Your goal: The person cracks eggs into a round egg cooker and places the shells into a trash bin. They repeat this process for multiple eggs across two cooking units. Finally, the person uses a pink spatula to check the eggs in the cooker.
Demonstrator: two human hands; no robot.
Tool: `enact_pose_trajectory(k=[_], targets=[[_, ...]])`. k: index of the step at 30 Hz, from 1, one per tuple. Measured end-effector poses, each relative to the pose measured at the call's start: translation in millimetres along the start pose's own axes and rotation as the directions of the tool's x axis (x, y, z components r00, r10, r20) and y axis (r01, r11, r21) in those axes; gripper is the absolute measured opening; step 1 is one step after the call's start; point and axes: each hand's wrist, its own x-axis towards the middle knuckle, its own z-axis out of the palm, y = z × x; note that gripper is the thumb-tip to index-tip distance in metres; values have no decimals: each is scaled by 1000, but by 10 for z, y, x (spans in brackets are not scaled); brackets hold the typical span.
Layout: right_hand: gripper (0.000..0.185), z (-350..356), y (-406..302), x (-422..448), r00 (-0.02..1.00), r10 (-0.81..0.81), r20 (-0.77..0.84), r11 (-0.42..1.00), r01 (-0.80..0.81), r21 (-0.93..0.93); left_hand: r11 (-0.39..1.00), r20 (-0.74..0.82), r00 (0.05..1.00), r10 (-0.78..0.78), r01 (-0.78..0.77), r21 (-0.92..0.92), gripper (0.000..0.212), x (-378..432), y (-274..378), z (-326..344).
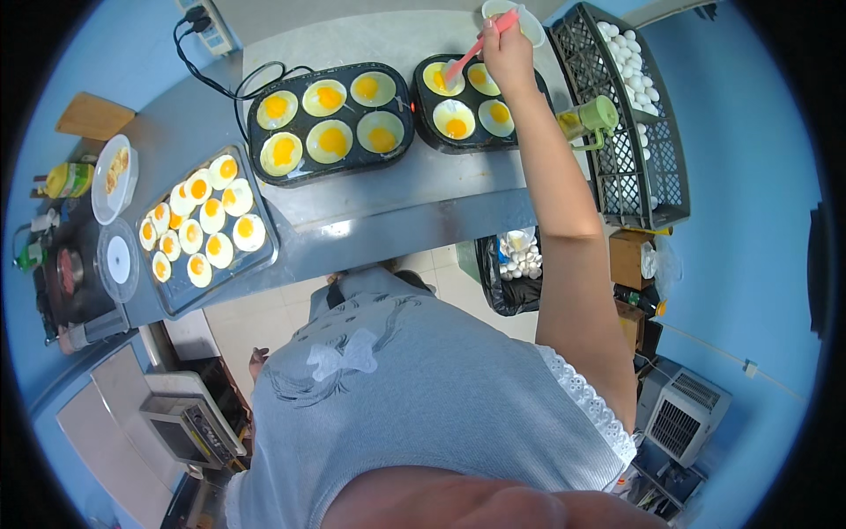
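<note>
My right hand grips a pink-handled kitchen utensil, a brush or small spatula. Its pale head meets an egg in the back left well of a black egg pan. Other wells there hold eggs with yellow yolks; my forearm hides its right side. To its left, a second black pan has an egg in each of its several wells. My left hand hangs low beside my body, mostly hidden by my shirt and touching nothing visible. Whether its fingers are closed is unclear.
Fried eggs lie on a metal tray at left. A green-lidded oil bottle and white bowl flank my right arm. Black crates hold white eggs. Cords run behind the left pan. A shell-filled bin stands below.
</note>
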Motion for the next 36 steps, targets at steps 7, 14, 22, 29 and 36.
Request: enact_pose_trajectory(k=[7,14,22,29,36], targets=[[26,-43,-113,81,1000,2,16,1000,-2,-26,999,6,999,36,-36,35,57,-144,30,23],[28,-476,-133,223,998,54,-42,997,-51,59,998,16,999,45,-46,35,57,-171,6,35],[27,-380,409,173,997,74,1,990,-74,-117,997,68,995,72,-74,26,57,-163,215,115],[27,-254,503,209,1000,-20,-9,990,18,-138,979,37,993,109,-114,171,56,-130,121,45],[25,-835,83,89,986,156,-59,987,-157,-20,988,63,995,83,-90,122,56,-55,150,98]])
